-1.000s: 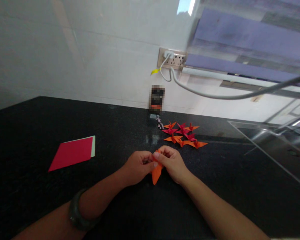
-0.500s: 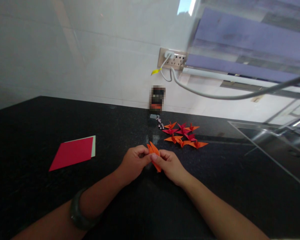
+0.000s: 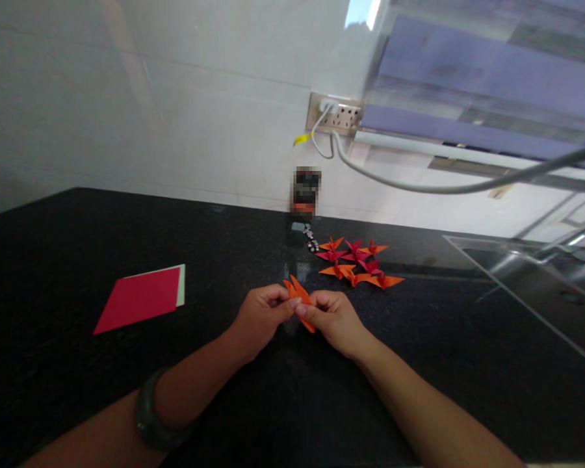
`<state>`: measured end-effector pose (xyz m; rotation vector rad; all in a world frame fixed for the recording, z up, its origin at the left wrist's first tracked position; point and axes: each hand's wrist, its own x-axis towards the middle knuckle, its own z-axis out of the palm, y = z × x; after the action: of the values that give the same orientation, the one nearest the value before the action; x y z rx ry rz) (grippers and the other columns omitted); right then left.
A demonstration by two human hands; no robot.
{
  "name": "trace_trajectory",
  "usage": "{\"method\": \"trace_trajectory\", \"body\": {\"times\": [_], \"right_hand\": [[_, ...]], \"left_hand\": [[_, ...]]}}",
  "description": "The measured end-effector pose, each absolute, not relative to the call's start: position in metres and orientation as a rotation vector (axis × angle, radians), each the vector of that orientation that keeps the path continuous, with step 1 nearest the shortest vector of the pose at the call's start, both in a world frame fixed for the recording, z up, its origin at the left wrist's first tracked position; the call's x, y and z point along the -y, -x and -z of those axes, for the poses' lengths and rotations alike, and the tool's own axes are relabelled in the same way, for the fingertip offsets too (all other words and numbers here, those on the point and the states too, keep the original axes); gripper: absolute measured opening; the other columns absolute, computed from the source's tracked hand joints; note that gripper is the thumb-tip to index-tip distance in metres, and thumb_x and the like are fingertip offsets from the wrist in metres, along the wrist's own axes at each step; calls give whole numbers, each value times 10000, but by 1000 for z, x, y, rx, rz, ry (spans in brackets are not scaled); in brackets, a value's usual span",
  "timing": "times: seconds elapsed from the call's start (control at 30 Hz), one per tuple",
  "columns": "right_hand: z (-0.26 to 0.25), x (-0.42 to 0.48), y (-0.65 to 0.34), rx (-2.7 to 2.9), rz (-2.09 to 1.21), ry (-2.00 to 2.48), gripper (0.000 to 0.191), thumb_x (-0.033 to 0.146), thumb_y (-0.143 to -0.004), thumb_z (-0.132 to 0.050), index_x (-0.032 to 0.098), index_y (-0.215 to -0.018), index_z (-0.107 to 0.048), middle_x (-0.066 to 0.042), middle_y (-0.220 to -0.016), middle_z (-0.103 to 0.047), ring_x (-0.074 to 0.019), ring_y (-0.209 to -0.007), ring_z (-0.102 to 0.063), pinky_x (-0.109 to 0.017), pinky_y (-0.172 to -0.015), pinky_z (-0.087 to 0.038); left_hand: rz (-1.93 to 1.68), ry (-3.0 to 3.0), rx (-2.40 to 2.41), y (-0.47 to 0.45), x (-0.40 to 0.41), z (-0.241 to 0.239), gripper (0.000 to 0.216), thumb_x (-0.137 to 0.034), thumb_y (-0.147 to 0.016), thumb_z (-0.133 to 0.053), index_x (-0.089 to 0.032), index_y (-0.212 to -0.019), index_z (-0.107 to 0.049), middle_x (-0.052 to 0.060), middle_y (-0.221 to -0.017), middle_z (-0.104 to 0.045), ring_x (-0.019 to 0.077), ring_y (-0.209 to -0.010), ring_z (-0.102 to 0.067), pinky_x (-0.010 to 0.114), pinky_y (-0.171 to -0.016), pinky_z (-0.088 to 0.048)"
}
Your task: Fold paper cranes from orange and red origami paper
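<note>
Orange folded paper (image 3: 301,292) sits between left hand (image 3: 264,315) and right hand (image 3: 337,322), both pinching it.

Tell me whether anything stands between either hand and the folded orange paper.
Nothing visible does: the left hand and right hand both hold the folded orange paper. The paper cranes lie farther back, to the right.

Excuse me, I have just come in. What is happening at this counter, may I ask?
A person is handling a piece of folded orange paper, pinched between the left hand and the right hand. Two pointed ends stick up away from the person. Beyond the right hand, orange and red paper birds sit grouped on the dark counter. To the left lies a red sheet over a pale one.
</note>
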<state>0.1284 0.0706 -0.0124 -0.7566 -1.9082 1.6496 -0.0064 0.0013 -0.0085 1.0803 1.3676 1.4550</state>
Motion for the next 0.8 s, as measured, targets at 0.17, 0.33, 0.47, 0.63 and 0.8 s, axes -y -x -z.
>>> {"method": "trace_trajectory", "body": {"times": [0.17,0.33,0.47,0.63,0.8], "right_hand": [[11,-70,-129,2013,-1588,790,342,417,-667,-630,149,-522,-476,51,-461,-425,-52,-437,-322,-193,-419,-237],[16,-67,-127,2162,-1466,801,345,385,-700,-591,157,-494,-432,57,-456,-368,-52,-438,-293,-188,-408,-213],[19,-68,-128,2245,-1222,770,350,327,-736,-563,160,-476,-399,50,-479,-356,-59,-464,-304,-193,-427,-222],[19,-67,-128,2290,-1097,722,332,272,-736,-566,158,-470,-403,45,-494,-375,-67,-483,-335,-197,-451,-250],[17,-64,-126,2243,-1184,726,313,308,-748,-564,162,-510,-422,44,-520,-389,-71,-498,-349,-197,-467,-272]], "left_hand": [[-1372,-1017,-1228,7,-1,6,181,-315,-661,-639,-135,-654,-615,-16,-580,-577,87,-538,-492,212,-537,-388],[-1325,-1086,-1320,9,-3,10,182,-275,-584,-712,-133,-652,-622,-10,-568,-599,103,-540,-528,214,-528,-406],[-1322,-1156,-1423,10,-3,11,171,-290,-603,-695,-133,-626,-628,4,-556,-610,118,-530,-540,231,-522,-416],[-1344,-1208,-1459,9,-1,8,155,-279,-620,-671,-137,-589,-619,0,-515,-592,116,-502,-525,231,-503,-405],[-1407,-1119,-1396,8,-1,5,153,-260,-627,-656,-133,-558,-605,-7,-505,-579,103,-503,-505,226,-516,-396]]}}
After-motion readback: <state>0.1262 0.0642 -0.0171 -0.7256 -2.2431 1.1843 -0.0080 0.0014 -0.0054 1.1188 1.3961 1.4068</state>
